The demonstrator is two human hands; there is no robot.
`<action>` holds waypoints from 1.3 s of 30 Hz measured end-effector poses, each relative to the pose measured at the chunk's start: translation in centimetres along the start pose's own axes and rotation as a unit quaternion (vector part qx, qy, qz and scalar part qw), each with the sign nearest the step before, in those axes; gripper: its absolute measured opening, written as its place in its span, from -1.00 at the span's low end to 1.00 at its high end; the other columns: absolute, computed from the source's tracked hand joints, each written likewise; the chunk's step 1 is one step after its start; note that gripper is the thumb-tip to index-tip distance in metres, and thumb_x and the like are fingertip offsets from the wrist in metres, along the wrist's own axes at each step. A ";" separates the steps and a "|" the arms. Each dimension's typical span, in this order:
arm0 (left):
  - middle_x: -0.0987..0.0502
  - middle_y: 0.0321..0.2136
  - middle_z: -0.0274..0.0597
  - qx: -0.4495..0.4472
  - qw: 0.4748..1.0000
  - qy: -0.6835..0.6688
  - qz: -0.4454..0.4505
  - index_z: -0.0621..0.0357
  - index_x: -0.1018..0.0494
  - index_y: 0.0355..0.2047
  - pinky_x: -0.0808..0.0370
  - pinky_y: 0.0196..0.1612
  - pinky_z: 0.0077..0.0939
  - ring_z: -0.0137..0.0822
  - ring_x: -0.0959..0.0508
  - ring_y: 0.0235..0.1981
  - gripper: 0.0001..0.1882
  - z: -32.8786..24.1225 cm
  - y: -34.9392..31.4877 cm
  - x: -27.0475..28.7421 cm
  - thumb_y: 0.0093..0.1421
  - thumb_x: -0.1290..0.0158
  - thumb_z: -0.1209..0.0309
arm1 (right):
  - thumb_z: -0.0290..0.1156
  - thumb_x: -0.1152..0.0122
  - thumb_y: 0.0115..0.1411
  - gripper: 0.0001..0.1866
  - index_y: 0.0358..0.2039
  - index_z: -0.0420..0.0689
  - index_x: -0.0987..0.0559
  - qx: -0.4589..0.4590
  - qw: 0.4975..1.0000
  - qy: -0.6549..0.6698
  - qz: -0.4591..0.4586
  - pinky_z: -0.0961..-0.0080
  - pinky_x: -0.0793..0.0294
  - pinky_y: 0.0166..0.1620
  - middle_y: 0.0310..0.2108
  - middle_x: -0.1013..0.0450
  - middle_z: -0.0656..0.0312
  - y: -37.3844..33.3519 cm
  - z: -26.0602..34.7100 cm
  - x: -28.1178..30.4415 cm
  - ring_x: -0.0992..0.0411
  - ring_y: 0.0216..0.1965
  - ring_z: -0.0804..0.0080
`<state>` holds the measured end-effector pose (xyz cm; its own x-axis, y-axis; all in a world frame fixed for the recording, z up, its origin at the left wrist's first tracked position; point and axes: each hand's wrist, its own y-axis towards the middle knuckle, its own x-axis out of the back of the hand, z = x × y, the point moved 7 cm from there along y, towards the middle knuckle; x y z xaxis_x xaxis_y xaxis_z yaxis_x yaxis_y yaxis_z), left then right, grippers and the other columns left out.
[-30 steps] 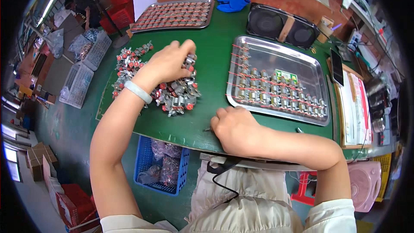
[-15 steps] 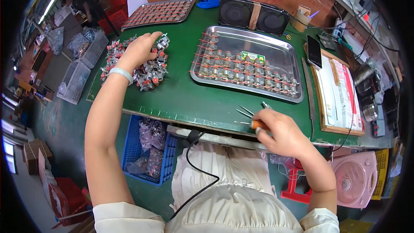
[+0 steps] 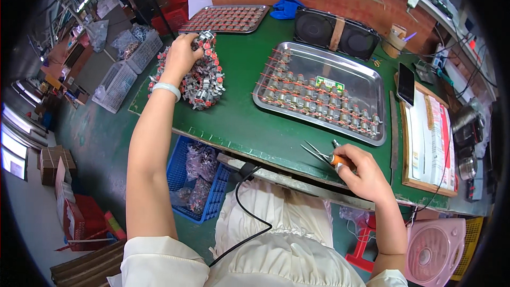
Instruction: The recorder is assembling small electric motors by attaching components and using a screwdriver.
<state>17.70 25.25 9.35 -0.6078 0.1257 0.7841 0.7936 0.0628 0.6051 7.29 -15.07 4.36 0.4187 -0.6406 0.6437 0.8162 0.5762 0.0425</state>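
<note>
My left hand [image 3: 183, 59] reaches over a heap of small metal components with red ends [image 3: 204, 82] at the left of the table. Its thumb and forefinger close on a small metal component [image 3: 206, 36] at the heap's upper edge; the fingers partly hide the contact. My right hand [image 3: 364, 172], near the table's front edge, is closed around tweezers with an orange grip [image 3: 339, 160]. Their pointed tips face left, apart. A small metal piece [image 3: 336, 142] shows just beyond these fingers. In front stands a steel tray [image 3: 361, 74] with rows of components joined by red strips.
A second filled tray [image 3: 260, 9] lies at the back left, near a blue cloth [image 3: 287, 8]. Two black speakers [image 3: 311, 26] stand behind the near tray. At right are a phone [image 3: 405, 83] and a wooden board with papers [image 3: 425, 133]. A blue crate [image 3: 212, 202] sits below the table.
The whole view has shifted, with the table lower and further right. My left hand has moved towards the heap's far edge. My right hand keeps the tweezers near the front edge.
</note>
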 end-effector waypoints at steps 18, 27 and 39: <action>-0.50 -0.31 0.06 0.092 0.968 0.097 0.211 0.11 -0.51 -0.29 -0.42 -0.15 -0.32 -0.09 -0.50 -0.23 -0.56 1.3 4.1 -1.6 -0.26 -0.17 0.25 | -0.22 -0.28 -0.26 -0.61 -0.46 -0.25 -0.51 0.009 0.992 0.060 -0.114 0.33 -0.42 -0.22 -0.43 -0.47 -0.05 28.1 6.6 -8.3 -0.46 -0.32 0.08; -0.48 -0.60 -0.07 0.068 0.976 -0.024 0.208 0.31 -0.48 -0.47 -0.42 -0.39 -0.46 -0.27 -0.50 -0.52 -0.62 4.7 4.2 -1.6 -0.25 -0.23 0.26 | -0.13 -0.28 -0.27 -0.61 -0.55 -0.23 -0.54 -0.036 0.990 0.135 0.029 0.53 -0.39 -0.48 -0.61 -0.45 0.19 36.0 7.8 -14.1 -0.41 -0.61 0.47; -0.47 -0.47 -0.26 0.285 0.840 -0.360 0.288 0.25 -0.45 -0.40 -0.43 -0.36 -0.62 -0.48 -0.48 -0.44 -0.51 7.3 1.3 -4.7 0.03 -0.05 -0.02 | -0.25 -0.24 -0.28 -0.65 -0.58 -0.32 -0.53 0.079 0.992 0.095 0.010 0.48 -0.41 -0.39 -0.60 -0.46 0.08 36.4 10.5 -13.0 -0.44 -0.54 0.39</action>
<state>21.78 31.96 5.40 -0.1074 0.8519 0.5126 0.9593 0.2243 -0.1718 27.37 19.59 5.59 0.5139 -0.7041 0.4900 0.7412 0.6520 0.1595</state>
